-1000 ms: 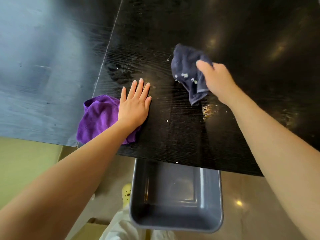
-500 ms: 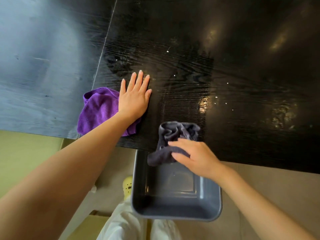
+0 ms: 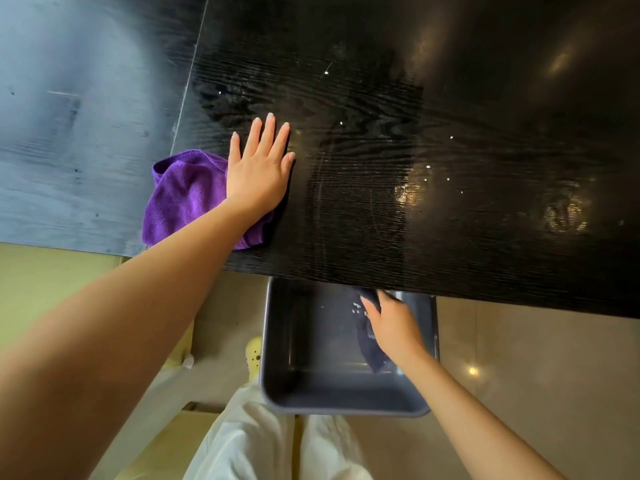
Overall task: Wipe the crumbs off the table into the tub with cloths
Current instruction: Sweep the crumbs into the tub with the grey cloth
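My right hand [image 3: 393, 323] grips a dark blue-grey cloth [image 3: 372, 348] and holds it down inside the grey tub [image 3: 332, 396], just below the black table's [image 3: 381, 220] front edge. White specks show on the cloth. My left hand [image 3: 259, 168] lies flat on the table, fingers spread, its wrist resting over a purple cloth [image 3: 183, 199] near the table edge. Several small white crumbs [image 3: 428, 167] are scattered on the glossy tabletop to the right of centre and farther back.
The tub stands on the floor under the table's front edge, between the table and my legs in white trousers [image 3: 277, 445]. A yellow shoe [image 3: 253, 355] shows left of the tub. The floor [image 3: 519, 375] is beige tile.
My right hand swept the dark cloth from the middle of the table toward me, over the edge, and now down into the tub. My left hand has stayed flat on the table.
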Motion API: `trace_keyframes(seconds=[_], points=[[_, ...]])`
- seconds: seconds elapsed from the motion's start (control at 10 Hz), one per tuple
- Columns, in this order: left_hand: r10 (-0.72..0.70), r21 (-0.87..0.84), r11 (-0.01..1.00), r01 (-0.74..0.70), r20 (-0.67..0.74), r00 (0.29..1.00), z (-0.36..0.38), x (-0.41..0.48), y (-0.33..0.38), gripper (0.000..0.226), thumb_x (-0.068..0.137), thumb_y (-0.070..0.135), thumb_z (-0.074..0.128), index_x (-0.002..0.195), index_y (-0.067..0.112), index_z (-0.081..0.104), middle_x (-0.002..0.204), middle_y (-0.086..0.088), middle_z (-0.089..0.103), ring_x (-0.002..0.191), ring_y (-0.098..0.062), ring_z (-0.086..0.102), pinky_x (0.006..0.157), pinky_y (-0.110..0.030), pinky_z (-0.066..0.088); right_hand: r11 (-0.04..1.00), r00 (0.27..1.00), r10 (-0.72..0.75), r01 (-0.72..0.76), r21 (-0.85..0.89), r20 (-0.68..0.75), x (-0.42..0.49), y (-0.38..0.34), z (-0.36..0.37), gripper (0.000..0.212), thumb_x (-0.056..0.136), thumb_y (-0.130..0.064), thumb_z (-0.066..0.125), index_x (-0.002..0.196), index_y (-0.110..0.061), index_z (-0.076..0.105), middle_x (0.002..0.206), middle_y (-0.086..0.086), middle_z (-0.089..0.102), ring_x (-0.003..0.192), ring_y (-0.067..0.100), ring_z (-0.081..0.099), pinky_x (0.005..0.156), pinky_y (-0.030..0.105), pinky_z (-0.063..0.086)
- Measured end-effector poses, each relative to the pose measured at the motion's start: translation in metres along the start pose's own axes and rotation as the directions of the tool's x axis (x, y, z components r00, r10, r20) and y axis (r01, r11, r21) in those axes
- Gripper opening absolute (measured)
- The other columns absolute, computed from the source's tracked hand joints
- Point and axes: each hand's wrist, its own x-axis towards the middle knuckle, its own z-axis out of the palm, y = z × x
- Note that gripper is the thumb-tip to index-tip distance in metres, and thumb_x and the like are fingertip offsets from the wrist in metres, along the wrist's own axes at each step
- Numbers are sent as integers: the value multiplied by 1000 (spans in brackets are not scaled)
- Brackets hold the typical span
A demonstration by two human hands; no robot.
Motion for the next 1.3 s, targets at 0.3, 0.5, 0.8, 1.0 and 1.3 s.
trace_keyframes(seconds=[0.3, 0.5, 0.8, 1.0, 1.3], points=[[-4, -3, 1000, 4, -5, 1000, 1, 0, -1, 51, 99, 38, 18, 147, 21, 11, 158, -4, 7, 145, -21, 1, 116, -49, 3, 931, 961, 268, -275, 239, 65, 17, 9, 21, 22, 85, -16, 57, 105, -9, 52, 93, 10, 61, 82, 28, 59, 64, 28, 42], [-4, 0, 1000, 4, -10, 1000, 0, 0, 0, 51, 99, 38, 18, 147, 21, 12, 158, -5, 7, 145, -22, 2, 116, -50, 3, 907, 939, 328, -345, 242, 106, 21, 14, 23, 30, 73, -12, 66, 99, -11, 51, 92, 6, 61, 78, 21, 56, 67, 29, 43], [3, -5, 1000, -3, -10, 1000, 1, 0, 1, 52, 99, 39, 18, 147, 21, 12, 158, -5, 7, 145, -22, 2, 116, -50, 3, 952, 967, 238, -214, 217, -93, 16, 28, 32, 20, 84, -13, 63, 98, -1, 55, 98, 17, 65, 89, 33, 61, 64, 25, 35], [1, 4, 1000, -1, -20, 1000, 2, 1, 0, 52, 99, 39, 19, 147, 20, 13, 158, -5, 9, 145, -23, 3, 116, -50, 4, 965, 960, 214, -180, 193, -178, 13, 34, 32, 18, 84, -17, 64, 94, -4, 58, 92, 18, 67, 84, 34, 62, 62, 27, 38], [1, 0, 1000, -1, -27, 1000, 3, 2, 0, 52, 99, 39, 19, 147, 21, 14, 158, -5, 9, 145, -23, 4, 116, -50, 5, 978, 963, 167, -135, 156, -212, 10, 37, 33, 14, 81, -15, 66, 91, -8, 60, 89, 19, 65, 78, 32, 59, 60, 28, 36]])
